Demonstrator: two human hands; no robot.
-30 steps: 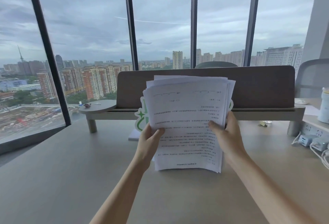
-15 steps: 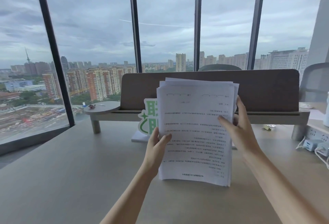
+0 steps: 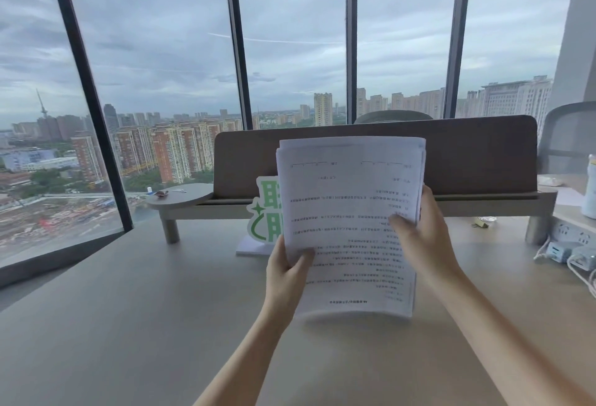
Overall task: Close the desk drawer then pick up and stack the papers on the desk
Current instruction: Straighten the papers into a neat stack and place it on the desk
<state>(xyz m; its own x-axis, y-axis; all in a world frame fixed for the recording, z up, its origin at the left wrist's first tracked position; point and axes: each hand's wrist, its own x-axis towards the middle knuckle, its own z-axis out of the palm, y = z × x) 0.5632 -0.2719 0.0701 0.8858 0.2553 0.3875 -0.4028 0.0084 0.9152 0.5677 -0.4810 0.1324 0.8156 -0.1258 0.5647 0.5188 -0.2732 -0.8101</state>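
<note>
A stack of printed white papers (image 3: pixel 348 199) stands upright on its bottom edge on the pale desk (image 3: pixel 129 308), in the middle of the view. My left hand (image 3: pixel 287 276) grips the stack's lower left edge with the thumb on the front sheet. My right hand (image 3: pixel 422 237) holds the right edge higher up, thumb across the front. The sheets' top edges are nearly even. No drawer is in view.
A green and white sign (image 3: pixel 264 212) stands behind the papers. A brown divider panel (image 3: pixel 467 154) on a raised shelf (image 3: pixel 180 199) crosses the desk's back. Chargers and cables (image 3: pixel 571 254) lie at the right edge; a white bottle (image 3: pixel 590 192) stands there too. Windows rise beyond.
The sheets have been squared up; their fanned top edges are now nearly even. My right hand slid up the stack's right edge, and the view shifted left.
</note>
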